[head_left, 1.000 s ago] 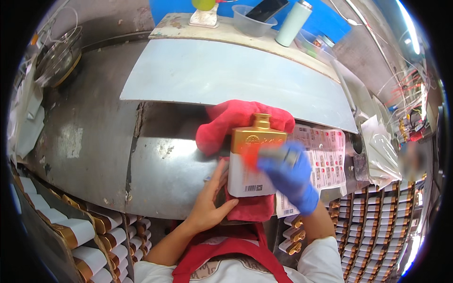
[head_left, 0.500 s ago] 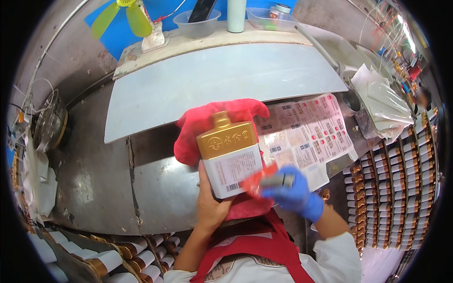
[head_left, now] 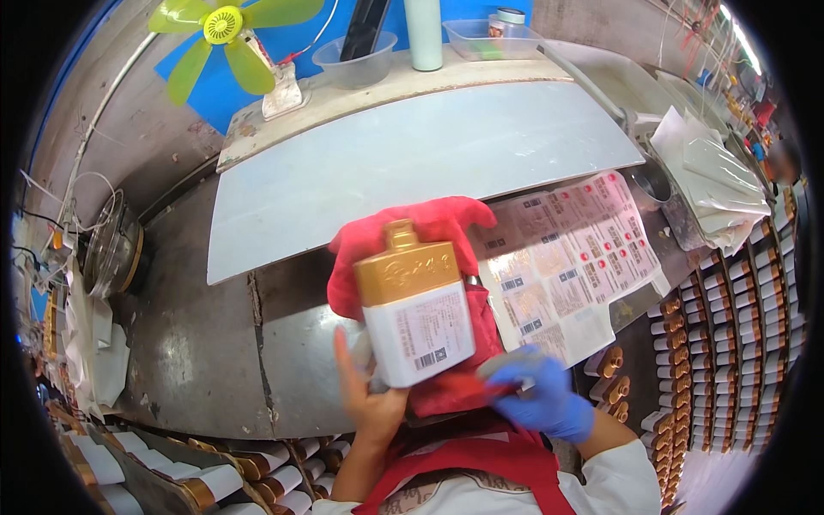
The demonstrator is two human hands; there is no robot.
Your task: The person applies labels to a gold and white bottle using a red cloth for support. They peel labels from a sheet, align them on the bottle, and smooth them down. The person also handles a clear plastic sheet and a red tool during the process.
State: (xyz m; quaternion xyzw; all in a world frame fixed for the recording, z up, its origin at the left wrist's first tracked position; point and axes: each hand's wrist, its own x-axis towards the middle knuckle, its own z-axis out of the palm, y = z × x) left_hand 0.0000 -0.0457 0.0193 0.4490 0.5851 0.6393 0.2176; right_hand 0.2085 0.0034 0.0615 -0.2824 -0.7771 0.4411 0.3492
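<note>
A flat, flask-shaped bottle (head_left: pixel 416 322) with a gold shoulder and neck, a white body and a printed label leans on a folded red cloth (head_left: pixel 356 240). My bare left hand (head_left: pixel 373 408) is at the bottle's lower left corner. Its fingers are spread, one stretched up beside the bottle, with the thumb near the base. In a blue glove, my right hand (head_left: pixel 541 399) is closed on a grey-handled tool with a flat red end (head_left: pixel 459 390). Motion smears the tool, which sits just right of the bottle's base, apart from the label.
A sheet of printed labels (head_left: pixel 566 266) lies to the right on the metal bench (head_left: pixel 189 369). Behind stands a pale board (head_left: pixel 421 163), with a green fan (head_left: pixel 223 26) beyond. Racked bottles (head_left: pixel 721 343) fill the right; more bottles (head_left: pixel 206 485) stand front left.
My right hand has drawn the red-ended tool down, off the label's lower edge. My left hand has loosened from the bottle's side, a finger now apart. The bottle has turned slightly.
</note>
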